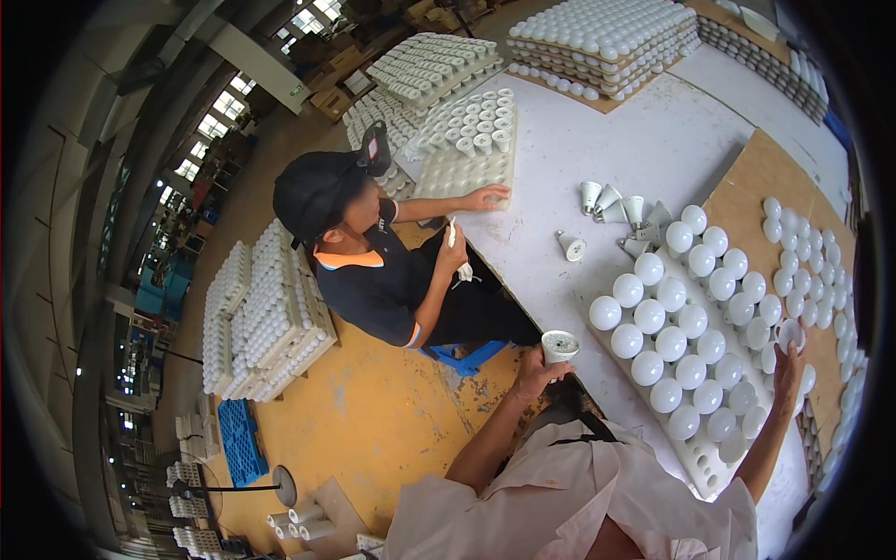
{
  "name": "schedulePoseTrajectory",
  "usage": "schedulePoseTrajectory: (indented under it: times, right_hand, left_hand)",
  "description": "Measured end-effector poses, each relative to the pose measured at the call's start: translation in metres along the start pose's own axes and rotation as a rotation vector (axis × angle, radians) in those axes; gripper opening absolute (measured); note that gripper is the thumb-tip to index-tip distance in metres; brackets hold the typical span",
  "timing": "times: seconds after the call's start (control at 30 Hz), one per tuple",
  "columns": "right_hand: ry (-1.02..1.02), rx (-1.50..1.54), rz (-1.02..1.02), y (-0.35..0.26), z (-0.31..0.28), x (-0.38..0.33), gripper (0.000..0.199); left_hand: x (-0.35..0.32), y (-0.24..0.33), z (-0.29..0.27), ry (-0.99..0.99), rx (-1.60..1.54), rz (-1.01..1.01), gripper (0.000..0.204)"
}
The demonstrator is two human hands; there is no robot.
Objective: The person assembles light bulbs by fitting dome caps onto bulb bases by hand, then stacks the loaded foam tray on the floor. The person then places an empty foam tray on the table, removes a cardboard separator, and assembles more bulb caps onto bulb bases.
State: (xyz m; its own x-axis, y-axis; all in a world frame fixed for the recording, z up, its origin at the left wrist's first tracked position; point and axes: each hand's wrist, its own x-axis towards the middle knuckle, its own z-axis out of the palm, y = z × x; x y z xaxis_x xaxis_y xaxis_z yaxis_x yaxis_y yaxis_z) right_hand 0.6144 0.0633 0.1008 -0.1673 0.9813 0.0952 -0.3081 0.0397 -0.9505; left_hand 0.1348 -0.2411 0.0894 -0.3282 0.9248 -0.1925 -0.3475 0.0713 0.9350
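Observation:
My left hand (pixel 534 367) grips a white cone-shaped bulb base (pixel 559 346), its open end up, at the near edge of the white table (pixel 653 140). My right hand (pixel 790 359) is raised at the right and holds a round white bulb dome (pixel 791 332) over the rows of domes. Between my hands lies a white tray (pixel 702 465) filled with several assembled white bulbs (pixel 670 342). Beyond the tray, a few loose bulb bases (pixel 611 205) lie on the table.
A co-worker in a black cap (pixel 317 189) sits at the table's left side, one hand on a tray of bases (pixel 471 149). Stacked bulb trays (pixel 607 42) fill the far end. More domes (pixel 803 252) lie on cardboard at right. Pallets of bulbs (pixel 266 313) stand on the orange floor.

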Motion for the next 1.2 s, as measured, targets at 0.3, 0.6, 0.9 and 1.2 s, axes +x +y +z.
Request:
schedulePoseTrajectory:
  times: [0.3, 0.6, 0.9, 1.2]
  right_hand:
    - [-0.016, -0.196, 0.009, -0.027, 0.073, -0.038, 0.081]
    - [-0.078, -0.201, 0.058, -0.015, 0.097, -0.055, 0.088]
    - [-0.078, -0.261, 0.064, -0.024, 0.128, -0.073, 0.088]
    - [-0.1, -0.395, 0.019, -0.01, 0.137, -0.085, 0.093]
  left_hand:
    - [0.003, 0.022, 0.023, -0.09, 0.008, -0.04, 0.04]
    - [0.005, 0.023, 0.029, -0.192, 0.04, -0.066, 0.043]
    - [0.009, 0.034, 0.053, -0.295, 0.052, -0.07, 0.041]
    - [0.008, 0.035, 0.057, -0.375, 0.036, -0.078, 0.043]
